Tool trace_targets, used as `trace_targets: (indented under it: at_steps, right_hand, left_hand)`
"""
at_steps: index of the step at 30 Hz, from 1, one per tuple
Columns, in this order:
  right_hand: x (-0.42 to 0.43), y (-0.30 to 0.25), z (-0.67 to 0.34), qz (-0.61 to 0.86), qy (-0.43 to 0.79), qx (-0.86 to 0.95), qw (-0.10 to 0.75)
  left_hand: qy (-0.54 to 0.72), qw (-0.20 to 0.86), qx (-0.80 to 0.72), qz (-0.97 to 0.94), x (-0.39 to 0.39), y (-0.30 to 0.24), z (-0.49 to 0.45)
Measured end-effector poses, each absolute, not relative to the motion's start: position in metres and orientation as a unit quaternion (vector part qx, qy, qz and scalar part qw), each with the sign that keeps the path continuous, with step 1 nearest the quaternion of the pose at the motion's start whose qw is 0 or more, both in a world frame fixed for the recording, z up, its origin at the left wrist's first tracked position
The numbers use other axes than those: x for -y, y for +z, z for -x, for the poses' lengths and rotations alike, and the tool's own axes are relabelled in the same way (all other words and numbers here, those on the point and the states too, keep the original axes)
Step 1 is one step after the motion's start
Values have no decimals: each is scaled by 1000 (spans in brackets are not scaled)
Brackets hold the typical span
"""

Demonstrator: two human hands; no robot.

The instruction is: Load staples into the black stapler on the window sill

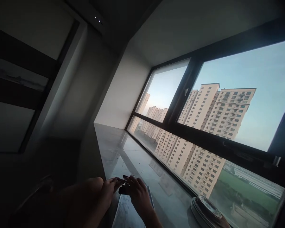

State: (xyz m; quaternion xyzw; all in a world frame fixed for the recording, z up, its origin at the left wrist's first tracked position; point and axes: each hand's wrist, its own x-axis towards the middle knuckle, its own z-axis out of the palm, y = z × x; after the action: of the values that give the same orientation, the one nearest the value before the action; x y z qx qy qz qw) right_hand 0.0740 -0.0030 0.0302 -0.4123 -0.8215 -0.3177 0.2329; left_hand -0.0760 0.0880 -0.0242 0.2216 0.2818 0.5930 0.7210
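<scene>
Low in the view, my left hand [109, 188] is closed, its fingertips pinching a thin dark object [120, 180] whose kind is too dim to make out. My right hand [139, 191] meets it from the other side, fingers bent around the same spot. A second dark shape shows under the right fingers, and I cannot tell whether it is part of the same object. Beneath both hands a sheet or booklet with lines of writing [123, 207] lies on the grey windowsill [109, 139], partly covered by my right forearm.
A round, stacked-looking item [207, 209] stands at the sill's lower right, beside the glass. Tiny specks [142, 172] dot the sill beyond my hands. A dark-framed window [173, 107] runs along the right, and a white wall [123, 95] closes the sill's far end.
</scene>
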Motion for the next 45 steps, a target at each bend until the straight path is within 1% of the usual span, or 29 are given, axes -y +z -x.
trace_targets:
  at_steps: [2,4,5,8,10,12,13,17,21,24,29,32,36,39,41,42,43,45]
  right_hand:
    - [0,36,-80,468,-250,797,289]
    - [-4,39,-93,552,-147,747,340]
    - [-6,40,-102,589,-90,722,352]
    - [-10,37,-134,637,47,693,335]
    - [-8,33,-152,637,97,699,310]
    - [-3,35,-162,629,121,706,301]
    - [0,38,-163,620,125,711,307]
    - [8,65,-150,520,102,735,423]
    - [10,74,-137,375,149,779,480]
    - [7,64,-141,356,158,766,512]
    - [6,53,-159,349,220,686,599]
    - [9,56,-169,347,245,679,599]
    - [5,57,-181,371,233,658,612]
    - [-3,52,-193,413,186,604,656]
    - [-5,45,-206,482,114,565,660]
    - [-4,40,-213,532,75,546,643]
    - [-2,34,-221,589,41,529,609]
    - [1,20,-237,706,8,497,505]
  left_hand:
    - [591,709,-295,-245,-93,-26,81]
    - [599,686,-308,-275,-100,-28,88]
    - [604,671,-315,-292,-103,-27,91]
    - [596,628,-347,-362,-106,-20,97]
    - [566,599,-374,-424,-101,-10,99]
    - [536,567,-383,-495,-91,1,97]
    - [524,549,-380,-530,-85,6,96]
    - [463,504,-342,-644,-68,21,86]
    - [397,513,-293,-702,-67,31,68]
    - [352,522,-271,-728,-69,42,50]
    - [285,521,-253,-764,-71,64,16]
    - [257,522,-249,-774,-73,71,3]
    - [251,506,-223,-795,-81,74,-14]
    - [257,472,-220,-814,-102,80,-31]
    - [276,450,-225,-819,-122,84,-42]
    - [285,435,-227,-824,-131,85,-45]
    - [285,420,-227,-832,-140,84,-46]
    - [259,395,-222,-853,-153,78,-43]
